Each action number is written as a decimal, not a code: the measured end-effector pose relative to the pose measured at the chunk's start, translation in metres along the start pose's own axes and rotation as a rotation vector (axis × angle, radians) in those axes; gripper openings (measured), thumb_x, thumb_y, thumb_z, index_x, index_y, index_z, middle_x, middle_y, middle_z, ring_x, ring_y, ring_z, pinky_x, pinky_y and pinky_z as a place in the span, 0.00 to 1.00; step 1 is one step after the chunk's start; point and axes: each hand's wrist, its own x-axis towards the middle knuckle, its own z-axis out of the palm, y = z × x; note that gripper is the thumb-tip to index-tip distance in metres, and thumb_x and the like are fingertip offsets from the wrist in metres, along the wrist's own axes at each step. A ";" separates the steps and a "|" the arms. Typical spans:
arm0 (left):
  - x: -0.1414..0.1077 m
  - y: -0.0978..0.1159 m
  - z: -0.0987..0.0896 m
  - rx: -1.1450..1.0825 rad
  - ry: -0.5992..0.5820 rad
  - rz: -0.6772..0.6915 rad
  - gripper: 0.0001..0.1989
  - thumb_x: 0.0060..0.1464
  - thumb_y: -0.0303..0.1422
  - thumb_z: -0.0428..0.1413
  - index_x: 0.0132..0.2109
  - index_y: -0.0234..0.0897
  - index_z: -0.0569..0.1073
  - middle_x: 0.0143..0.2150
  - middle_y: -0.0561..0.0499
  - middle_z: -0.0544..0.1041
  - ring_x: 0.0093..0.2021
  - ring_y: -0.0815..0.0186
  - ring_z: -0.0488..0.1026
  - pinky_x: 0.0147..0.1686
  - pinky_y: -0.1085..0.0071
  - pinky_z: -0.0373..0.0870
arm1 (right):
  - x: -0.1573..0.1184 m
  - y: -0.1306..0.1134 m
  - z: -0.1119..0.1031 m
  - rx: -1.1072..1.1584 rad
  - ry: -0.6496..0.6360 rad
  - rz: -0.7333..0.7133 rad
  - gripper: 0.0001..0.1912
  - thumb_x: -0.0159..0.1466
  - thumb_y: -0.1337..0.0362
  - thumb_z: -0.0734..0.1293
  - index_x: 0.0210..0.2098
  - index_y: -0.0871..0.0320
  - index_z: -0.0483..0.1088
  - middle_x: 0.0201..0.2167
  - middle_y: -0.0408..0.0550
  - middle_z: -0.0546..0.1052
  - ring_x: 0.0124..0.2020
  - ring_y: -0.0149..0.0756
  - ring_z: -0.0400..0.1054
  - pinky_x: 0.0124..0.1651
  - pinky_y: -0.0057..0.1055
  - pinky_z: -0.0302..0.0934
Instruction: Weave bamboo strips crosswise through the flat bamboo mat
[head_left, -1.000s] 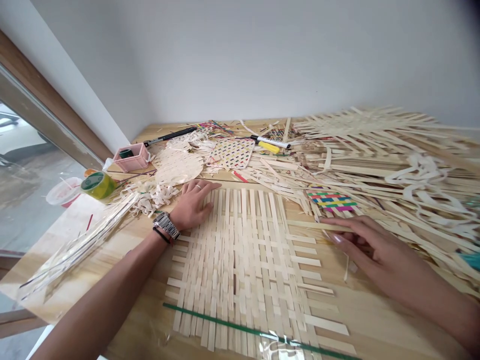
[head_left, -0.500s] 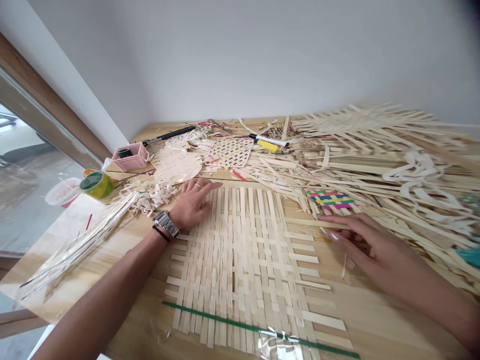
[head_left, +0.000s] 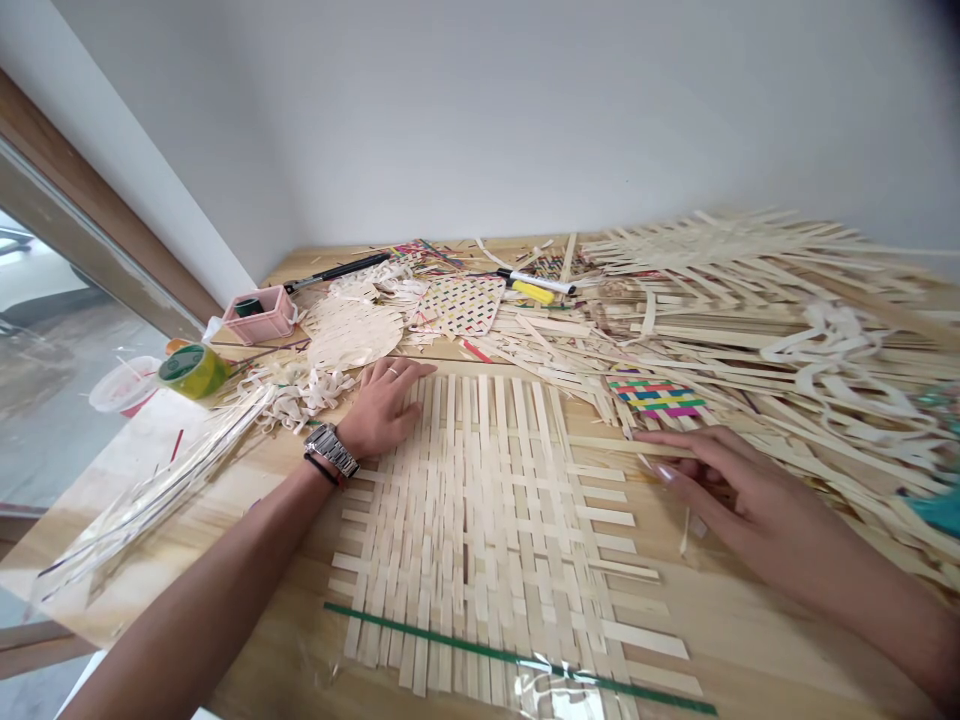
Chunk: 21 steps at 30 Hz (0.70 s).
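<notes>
In the middle of the table lies a mat of pale flat strips (head_left: 480, 530), woven over and under, with loose ends along its sides. A long green strip (head_left: 435, 635) crosses its near end. My left hand (head_left: 384, 408) rests palm down on the mat's far left corner, its fingers stretched out. To the right, my right hand (head_left: 720, 482) has thumb and index finger around a pale strip (head_left: 600, 443) that runs out from the mat's far right side. The other fingers of that hand curl under, partly hidden.
Loose strips (head_left: 720, 330) pile up at the back right, beside a small colourful woven piece (head_left: 656, 395). Markers (head_left: 536, 285) lie at the back. On the left are a pink basket (head_left: 259, 315), a yellow-green tape roll (head_left: 193, 370) and a bundle of thin strips (head_left: 165, 480).
Almost nothing differs. Both hands keep their places and hold, and the whole view has shifted very slightly.
</notes>
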 end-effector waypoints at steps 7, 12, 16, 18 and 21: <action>0.000 0.000 -0.003 -0.044 -0.006 -0.014 0.28 0.61 0.36 0.52 0.67 0.39 0.69 0.63 0.42 0.74 0.63 0.46 0.64 0.66 0.44 0.57 | 0.000 -0.003 -0.001 0.005 0.003 -0.017 0.20 0.70 0.43 0.62 0.53 0.45 0.75 0.50 0.48 0.77 0.44 0.42 0.77 0.44 0.41 0.72; 0.000 -0.001 -0.006 -0.095 -0.031 -0.031 0.28 0.61 0.35 0.51 0.68 0.41 0.68 0.62 0.43 0.74 0.63 0.46 0.64 0.65 0.44 0.57 | 0.001 -0.003 -0.002 0.002 -0.010 -0.003 0.20 0.69 0.44 0.62 0.53 0.46 0.75 0.50 0.49 0.77 0.43 0.42 0.76 0.45 0.41 0.73; 0.000 -0.002 -0.007 -0.094 -0.046 -0.004 0.36 0.53 0.30 0.53 0.70 0.39 0.66 0.62 0.42 0.73 0.63 0.46 0.63 0.65 0.44 0.57 | 0.001 -0.003 -0.002 -0.003 -0.004 0.005 0.21 0.69 0.44 0.62 0.53 0.45 0.75 0.49 0.49 0.77 0.45 0.44 0.76 0.49 0.43 0.73; -0.001 -0.002 -0.006 -0.094 -0.046 0.013 0.39 0.51 0.30 0.52 0.72 0.39 0.65 0.62 0.42 0.73 0.61 0.46 0.63 0.64 0.44 0.57 | 0.001 -0.003 -0.001 -0.004 -0.009 0.002 0.21 0.69 0.44 0.62 0.53 0.45 0.75 0.50 0.49 0.77 0.45 0.44 0.76 0.49 0.44 0.73; -0.002 -0.001 -0.004 -0.053 -0.026 0.028 0.41 0.51 0.30 0.52 0.74 0.41 0.62 0.62 0.42 0.73 0.60 0.45 0.63 0.62 0.44 0.58 | 0.001 -0.004 -0.001 0.006 -0.006 0.007 0.21 0.69 0.43 0.62 0.53 0.46 0.76 0.49 0.50 0.77 0.44 0.44 0.76 0.48 0.44 0.73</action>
